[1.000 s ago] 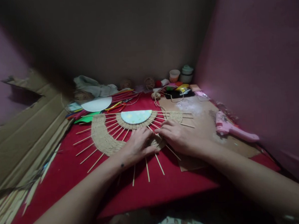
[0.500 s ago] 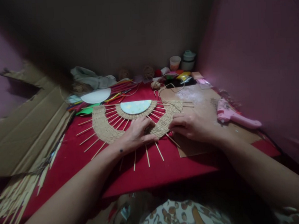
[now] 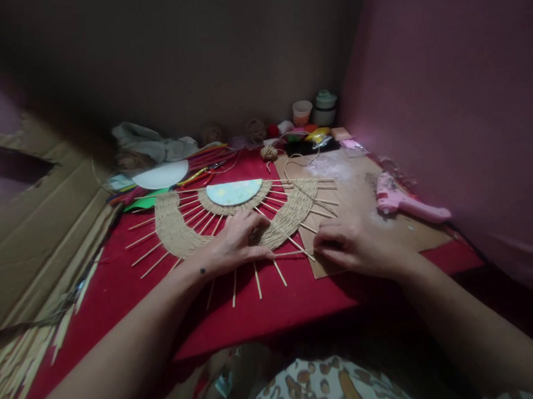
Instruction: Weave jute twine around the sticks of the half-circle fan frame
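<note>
On red desk [image 3: 299,305]: left hand [image 3: 233,240] flat, fingers spread on woven fan [image 3: 183,236]; right hand [image 3: 353,245] fingers pinch loose stick [image 3: 291,253]. No legible writing on anything.

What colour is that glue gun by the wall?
The glue gun is pink, lying on the brown board; the head view shows it.

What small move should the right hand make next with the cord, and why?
Probably draw the cord taut and press it against the woven band's edge. The right hand pinches it just past the rim, where it lies loose across the sticks, while the left hand lies flat on the weave.
</note>
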The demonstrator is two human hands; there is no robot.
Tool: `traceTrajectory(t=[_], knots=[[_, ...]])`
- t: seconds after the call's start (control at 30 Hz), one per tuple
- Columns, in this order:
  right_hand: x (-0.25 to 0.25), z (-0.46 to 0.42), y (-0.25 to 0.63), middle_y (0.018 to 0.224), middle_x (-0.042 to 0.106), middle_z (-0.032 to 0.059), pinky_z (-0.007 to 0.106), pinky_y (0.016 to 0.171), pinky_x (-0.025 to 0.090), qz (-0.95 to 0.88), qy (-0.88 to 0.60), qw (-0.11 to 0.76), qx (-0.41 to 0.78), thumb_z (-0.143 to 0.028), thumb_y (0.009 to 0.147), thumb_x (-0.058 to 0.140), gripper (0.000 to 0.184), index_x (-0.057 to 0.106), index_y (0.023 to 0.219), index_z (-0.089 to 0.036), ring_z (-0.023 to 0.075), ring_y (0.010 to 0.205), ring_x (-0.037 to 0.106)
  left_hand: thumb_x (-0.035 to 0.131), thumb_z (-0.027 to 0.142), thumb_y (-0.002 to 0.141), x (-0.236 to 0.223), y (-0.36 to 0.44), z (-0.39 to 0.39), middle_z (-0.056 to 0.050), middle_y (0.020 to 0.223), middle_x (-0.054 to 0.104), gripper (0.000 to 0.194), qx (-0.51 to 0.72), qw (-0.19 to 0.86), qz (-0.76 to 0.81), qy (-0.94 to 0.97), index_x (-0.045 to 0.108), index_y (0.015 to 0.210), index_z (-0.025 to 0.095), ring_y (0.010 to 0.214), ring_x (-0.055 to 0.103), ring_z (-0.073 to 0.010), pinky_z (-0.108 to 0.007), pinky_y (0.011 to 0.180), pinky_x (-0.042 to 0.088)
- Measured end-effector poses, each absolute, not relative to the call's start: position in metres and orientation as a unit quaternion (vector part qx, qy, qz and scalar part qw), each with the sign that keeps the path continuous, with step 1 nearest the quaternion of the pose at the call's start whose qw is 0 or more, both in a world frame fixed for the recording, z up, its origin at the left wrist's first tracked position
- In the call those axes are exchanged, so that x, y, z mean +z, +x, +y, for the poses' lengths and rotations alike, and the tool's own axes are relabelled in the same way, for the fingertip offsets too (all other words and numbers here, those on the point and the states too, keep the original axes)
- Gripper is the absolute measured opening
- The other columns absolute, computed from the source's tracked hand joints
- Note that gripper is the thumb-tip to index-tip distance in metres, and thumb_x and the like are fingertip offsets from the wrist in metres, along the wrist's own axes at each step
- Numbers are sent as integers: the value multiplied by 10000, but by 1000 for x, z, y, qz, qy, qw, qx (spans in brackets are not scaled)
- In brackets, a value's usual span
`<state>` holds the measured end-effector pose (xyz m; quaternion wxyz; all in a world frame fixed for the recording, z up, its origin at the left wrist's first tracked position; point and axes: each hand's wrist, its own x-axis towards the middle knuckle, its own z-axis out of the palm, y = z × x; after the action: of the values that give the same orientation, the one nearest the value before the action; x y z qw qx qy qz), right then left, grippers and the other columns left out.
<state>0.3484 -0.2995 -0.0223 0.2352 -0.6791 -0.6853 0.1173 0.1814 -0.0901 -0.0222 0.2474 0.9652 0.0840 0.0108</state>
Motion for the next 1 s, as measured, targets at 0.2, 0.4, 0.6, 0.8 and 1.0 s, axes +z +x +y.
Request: traceTrajectory(t=[0.2, 0.4, 0.6, 0.8, 1.0], knots=[[-24, -311, 346, 763, 593, 7, 238, 651, 389, -670, -671, 271, 167, -122, 816, 527, 104, 612, 807, -182, 116, 706, 523, 626, 543, 761, -24, 182, -89, -66, 991, 517, 466, 14, 234, 70, 970, 536, 1043, 183, 907, 457, -223, -371, 805, 386], [-24, -312, 346, 785, 580, 19, 244, 664, 395, -678, -655, 293, 157, -96, 805, 528, 110, 603, 797, -176, 124, 732, 521, 642, 533, 751, -24, 183, -89, -70, 988, 541, 469, 29, 232, 62, 970, 545, 1040, 177, 889, 473, -215, -359, 782, 395], [-27, -311, 346, 781, 576, 19, 244, 664, 390, -677, -664, 278, 151, -101, 812, 521, 108, 601, 794, -171, 121, 723, 512, 641, 546, 745, -23, 182, -89, -57, 965, 543, 486, 19, 232, 74, 970, 539, 1040, 174, 864, 478, -204, -345, 763, 396], [-30, -309, 348, 791, 586, 17, 244, 668, 387, -675, -669, 274, 149, -98, 813, 517, 113, 597, 803, -178, 122, 740, 514, 646, 490, 761, -15, 184, -92, -81, 1007, 543, 473, 39, 247, 97, 963, 533, 1094, 174, 894, 492, -219, -351, 759, 427], [-29, -311, 348, 811, 587, 19, 252, 672, 390, -671, -676, 270, 138, -113, 814, 516, 109, 600, 806, -181, 126, 738, 516, 546, 259, 858, -11, 197, -116, -79, 957, 544, 146, 127, 81, -8, 989, 627, 967, 206, 916, 449, -228, -412, 825, 390]])
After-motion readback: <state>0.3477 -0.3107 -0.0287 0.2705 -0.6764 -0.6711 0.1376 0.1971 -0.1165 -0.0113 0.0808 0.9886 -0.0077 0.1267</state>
